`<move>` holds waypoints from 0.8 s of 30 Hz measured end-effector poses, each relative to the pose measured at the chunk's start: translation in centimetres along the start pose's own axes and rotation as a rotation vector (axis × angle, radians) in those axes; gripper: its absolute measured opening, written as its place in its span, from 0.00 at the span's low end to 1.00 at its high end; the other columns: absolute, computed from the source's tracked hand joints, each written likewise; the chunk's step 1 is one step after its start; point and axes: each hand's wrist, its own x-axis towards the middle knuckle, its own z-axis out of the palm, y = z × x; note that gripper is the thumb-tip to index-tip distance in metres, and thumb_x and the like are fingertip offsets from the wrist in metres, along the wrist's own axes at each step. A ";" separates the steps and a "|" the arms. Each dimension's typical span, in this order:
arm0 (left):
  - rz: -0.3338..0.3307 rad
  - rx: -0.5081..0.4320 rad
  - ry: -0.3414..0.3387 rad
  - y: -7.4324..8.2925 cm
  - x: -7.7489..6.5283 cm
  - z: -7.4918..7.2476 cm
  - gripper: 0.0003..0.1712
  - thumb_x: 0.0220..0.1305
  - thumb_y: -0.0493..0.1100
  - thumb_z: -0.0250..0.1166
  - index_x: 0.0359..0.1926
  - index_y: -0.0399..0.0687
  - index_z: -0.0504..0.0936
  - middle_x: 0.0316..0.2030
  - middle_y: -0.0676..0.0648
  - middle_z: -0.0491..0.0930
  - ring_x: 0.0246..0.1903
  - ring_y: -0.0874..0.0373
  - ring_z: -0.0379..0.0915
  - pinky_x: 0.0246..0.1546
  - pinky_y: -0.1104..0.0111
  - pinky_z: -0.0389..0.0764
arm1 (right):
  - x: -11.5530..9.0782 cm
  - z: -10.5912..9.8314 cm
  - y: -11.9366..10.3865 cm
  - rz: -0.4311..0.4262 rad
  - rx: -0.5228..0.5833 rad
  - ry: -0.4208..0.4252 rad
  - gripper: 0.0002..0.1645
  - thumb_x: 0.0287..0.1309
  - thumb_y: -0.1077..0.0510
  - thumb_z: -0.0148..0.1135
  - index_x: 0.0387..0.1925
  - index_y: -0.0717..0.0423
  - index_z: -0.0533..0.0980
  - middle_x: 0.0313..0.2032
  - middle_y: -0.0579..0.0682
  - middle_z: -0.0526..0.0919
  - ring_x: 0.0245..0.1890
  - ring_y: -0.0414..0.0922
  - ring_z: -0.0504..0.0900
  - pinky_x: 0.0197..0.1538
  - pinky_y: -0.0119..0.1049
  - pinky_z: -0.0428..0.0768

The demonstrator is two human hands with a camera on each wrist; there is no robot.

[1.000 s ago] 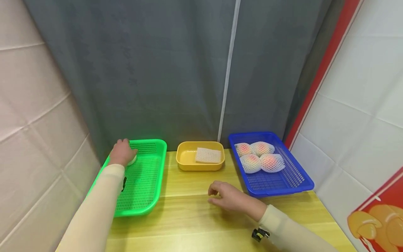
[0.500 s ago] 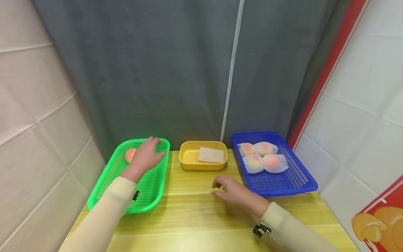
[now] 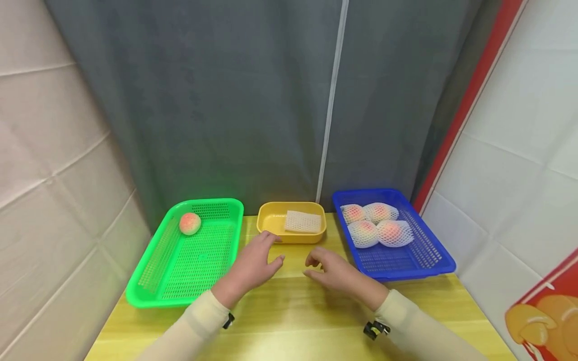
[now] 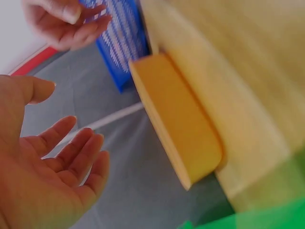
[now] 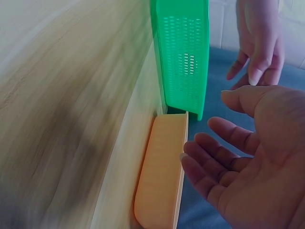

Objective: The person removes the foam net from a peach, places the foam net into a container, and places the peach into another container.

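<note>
My left hand point(image 3: 255, 263) hovers in front of the yellow tray point(image 3: 267, 225), fingers loosely bent and nothing in them. Just to its right my right hand point(image 3: 331, 271) is held above the table, also holding nothing, with its fingers relaxed. Inside the yellow tray lies a flat white foam net sleeve point(image 3: 302, 222). A lone pink-and-white peach point(image 3: 190, 223) without a net sits at the back left of the green basket point(image 3: 198, 302). In the left wrist view the palm and fingers of the left hand point(image 4: 52, 167) show bare, beside the yellow tray.
At the right stands a blue basket point(image 3: 406, 275) holding several peaches point(image 3: 390, 233) in white foam nets. The wooden table point(image 3: 289, 321) runs up to a grey curtain point(image 3: 226, 100) behind the containers. Pale cloth walls close off both sides.
My left hand has left the peach in the green basket and moved right, to the front of the yellow tray. The right hand has stayed nearly in place.
</note>
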 end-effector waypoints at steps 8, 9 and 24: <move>-0.020 -0.060 -0.036 0.9 -1.3 2.3 0.24 0.66 0.55 0.67 0.58 0.52 0.78 0.50 0.54 0.76 0.51 0.55 0.76 0.50 0.58 0.80 | -0.4 -0.1 0.2 -0.020 -0.014 0.014 0.09 0.65 0.49 0.68 0.42 0.48 0.80 0.40 0.44 0.81 0.43 0.42 0.80 0.49 0.41 0.81; -0.021 -0.060 -0.040 1.0 -1.3 2.4 0.24 0.66 0.55 0.67 0.58 0.52 0.78 0.51 0.54 0.76 0.51 0.56 0.76 0.50 0.58 0.80 | -0.5 -0.1 0.3 -0.019 -0.015 0.014 0.09 0.65 0.49 0.67 0.42 0.48 0.80 0.40 0.44 0.81 0.43 0.42 0.80 0.49 0.41 0.81; 0.065 -0.163 -0.020 3.6 1.7 3.8 0.24 0.66 0.55 0.66 0.58 0.50 0.78 0.54 0.53 0.76 0.54 0.58 0.74 0.56 0.60 0.78 | -1.7 -4.4 0.6 -0.017 -0.002 0.085 0.10 0.66 0.48 0.67 0.44 0.47 0.79 0.42 0.45 0.82 0.45 0.46 0.81 0.48 0.44 0.81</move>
